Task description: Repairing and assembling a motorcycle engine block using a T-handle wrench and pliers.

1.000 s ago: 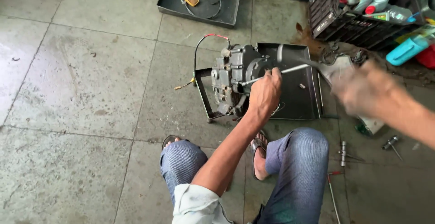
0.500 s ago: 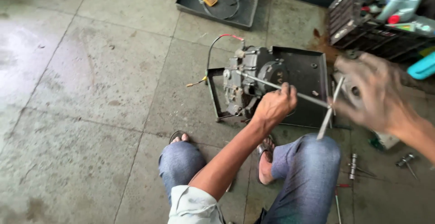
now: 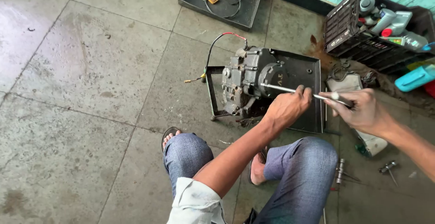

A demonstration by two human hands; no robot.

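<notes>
Grey concrete floor tiles (image 3: 81, 70), stained and scuffed, fill the left half of the frame, with a shallow dark metal tray (image 3: 244, 6) holding a small yellow part and a wire loop at the upper middle. At centre a grey engine block (image 3: 247, 86) with red and black wires sits on a black tray (image 3: 308, 92), just above the person's bent knees in blue jeans. Reaching in from below, the left hand (image 3: 286, 110) is closed around a long metal rod (image 3: 283, 89) whose tip meets the engine's round cover; the right hand (image 3: 362, 110) is clenched on the rod's far end, hiding that end. At upper right a black crate (image 3: 344, 29) of bottles is cut off by the frame edge, and small metal tools (image 3: 340, 172) lie by the right knee, hard to make out
</notes>
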